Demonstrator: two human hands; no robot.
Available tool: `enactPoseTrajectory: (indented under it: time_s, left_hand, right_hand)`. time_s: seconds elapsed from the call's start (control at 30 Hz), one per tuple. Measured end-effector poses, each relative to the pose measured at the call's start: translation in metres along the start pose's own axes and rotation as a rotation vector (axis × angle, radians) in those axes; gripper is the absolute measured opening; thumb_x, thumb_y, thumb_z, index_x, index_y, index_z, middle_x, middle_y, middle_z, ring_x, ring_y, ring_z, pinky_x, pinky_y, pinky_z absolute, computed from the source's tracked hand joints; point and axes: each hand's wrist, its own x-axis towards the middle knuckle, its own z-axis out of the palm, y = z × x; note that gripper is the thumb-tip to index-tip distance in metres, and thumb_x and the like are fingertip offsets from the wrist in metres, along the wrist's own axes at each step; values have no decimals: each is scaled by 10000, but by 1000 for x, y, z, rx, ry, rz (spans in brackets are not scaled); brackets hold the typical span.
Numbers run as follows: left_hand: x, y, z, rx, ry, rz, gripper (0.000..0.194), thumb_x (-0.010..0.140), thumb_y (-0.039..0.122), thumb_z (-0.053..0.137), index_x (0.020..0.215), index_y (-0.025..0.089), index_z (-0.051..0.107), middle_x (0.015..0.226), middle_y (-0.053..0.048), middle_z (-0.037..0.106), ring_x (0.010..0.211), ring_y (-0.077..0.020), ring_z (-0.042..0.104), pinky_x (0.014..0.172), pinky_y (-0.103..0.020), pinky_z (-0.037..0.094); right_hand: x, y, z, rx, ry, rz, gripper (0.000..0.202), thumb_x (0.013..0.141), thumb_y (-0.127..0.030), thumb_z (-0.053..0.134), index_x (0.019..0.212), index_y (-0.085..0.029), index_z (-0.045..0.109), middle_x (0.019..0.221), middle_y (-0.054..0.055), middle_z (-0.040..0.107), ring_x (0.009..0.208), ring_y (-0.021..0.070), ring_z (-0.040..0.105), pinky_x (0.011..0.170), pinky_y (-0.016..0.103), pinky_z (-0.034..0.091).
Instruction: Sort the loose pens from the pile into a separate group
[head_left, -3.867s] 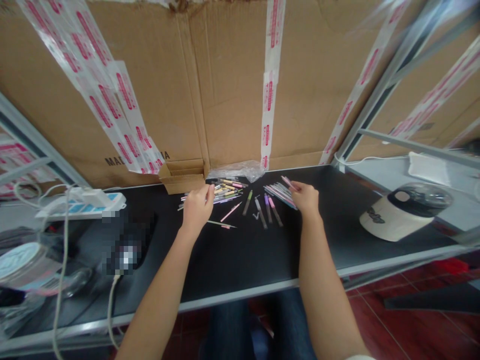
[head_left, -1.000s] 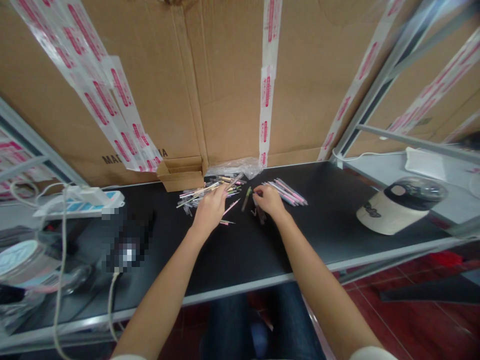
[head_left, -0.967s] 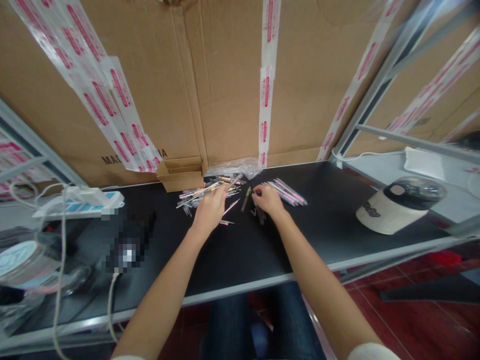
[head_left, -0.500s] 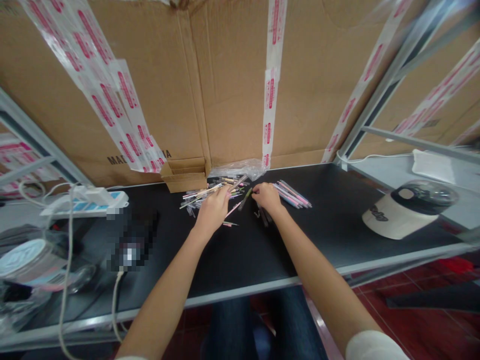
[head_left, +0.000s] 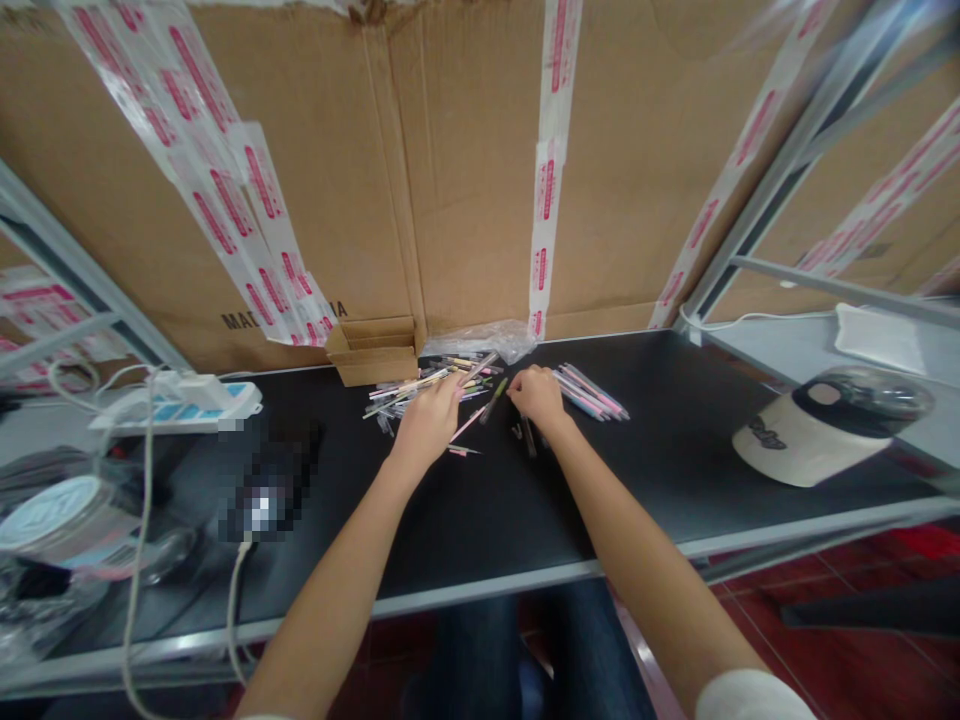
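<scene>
My left hand (head_left: 429,425) is closed on a slim pen (head_left: 480,368) that points up and to the right, over a loose pile of pens (head_left: 394,395). A green-ended dark pen (head_left: 493,400) lies between the hands. My right hand (head_left: 535,392) has its fingers pressed together beside that pen; what they hold, if anything, is hidden. Below it lie dark pens (head_left: 529,437) on the black table. A neater bundle of pink, blue and grey pens (head_left: 592,391) rests just right of my right hand.
An open small cardboard box (head_left: 373,352) and clear plastic wrap (head_left: 487,340) stand behind the pile. Left are a power strip (head_left: 180,403), a blurred-out device (head_left: 270,490), cables and a plastic jar (head_left: 67,520). A white-and-black container (head_left: 825,420) sits right.
The view has shifted slightly. My right hand has come a little away from the green-ended pen, which now lies apart from its fingers. My left hand keeps its pen.
</scene>
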Motion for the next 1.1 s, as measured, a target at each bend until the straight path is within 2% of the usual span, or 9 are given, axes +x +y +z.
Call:
enactPoseTrajectory:
  time_s: [0.13, 0.27, 0.37, 0.47, 0.53, 0.63, 0.7, 0.87, 1.1]
  left_hand:
    - [0, 1, 0, -20, -6, 6, 303, 919, 201, 365, 1158, 156, 546, 1045, -109, 667, 939, -228, 634, 829, -340, 488]
    - [0, 1, 0, -25, -12, -2, 301, 912, 194, 380, 1161, 161, 546, 1041, -108, 666, 942, -224, 632, 840, -343, 486]
    - [0, 1, 0, -18, -12, -7, 299, 912, 195, 381, 1160, 160, 544, 1035, -109, 667, 935, -227, 633, 831, -345, 489]
    - [0, 2, -1, -30, -12, 1, 295, 913, 196, 374, 1149, 166, 548, 1041, -108, 666, 934, -223, 635, 822, -335, 493]
    - [0, 2, -1, -38, -8, 5, 295, 913, 195, 373, 1150, 168, 547, 1039, -106, 667, 936, -222, 635, 826, -334, 492]
    - [0, 3, -2, -36, -2, 5, 292, 913, 193, 376, 1146, 168, 551, 1023, -104, 671, 932, -225, 636, 828, -339, 490]
    - [0, 4, -2, -32, -7, 11, 290, 912, 189, 377, 1141, 163, 553, 1024, -107, 670, 931, -229, 636, 822, -343, 492]
    - [0, 3, -1, -31, 8, 31, 286, 912, 186, 378, 1136, 166, 555, 1014, -104, 673, 920, -218, 637, 830, -343, 492]
    - [0, 4, 1, -42, -16, 33, 291, 909, 180, 384, 1149, 171, 548, 1026, -97, 669, 933, -208, 633, 841, -333, 488]
  right_hand:
    - [-7, -9, 1, -51, -2, -9, 210, 777, -183, 528, 869, -96, 695, 1068, 204, 579, 1025, 310, 489, 840, 396, 390]
    - [-9, -12, 4, -21, 34, -6, 217, 744, -133, 515, 896, -85, 663, 1084, 207, 557, 1050, 321, 458, 863, 410, 370]
    - [-3, -7, 5, 283, 97, 28, 153, 733, -102, 493, 800, -112, 630, 1000, 181, 590, 1010, 296, 491, 861, 400, 370]
    - [3, 1, 3, 600, 90, 16, 117, 780, -157, 458, 769, -163, 574, 796, 82, 620, 824, 205, 563, 772, 328, 416]
    - [3, 6, -1, 900, 45, -6, 102, 794, -253, 485, 822, -186, 555, 695, 16, 600, 679, 152, 558, 671, 279, 426]
    - [-4, 8, -10, 1426, -78, -38, 281, 695, -363, 635, 920, -205, 576, 657, -32, 573, 582, 105, 510, 573, 232, 388]
    - [-10, 7, -16, 1571, -174, -47, 334, 636, -371, 701, 910, -201, 613, 661, -36, 571, 565, 85, 490, 544, 218, 367]
    - [-16, 2, -23, 1658, -308, -14, 285, 595, -347, 754, 809, -189, 652, 666, -31, 602, 496, 56, 433, 480, 209, 332]
    - [-13, 2, -24, 1744, -290, 55, 261, 586, -282, 776, 793, -197, 641, 754, -7, 671, 594, 74, 557, 620, 223, 466]
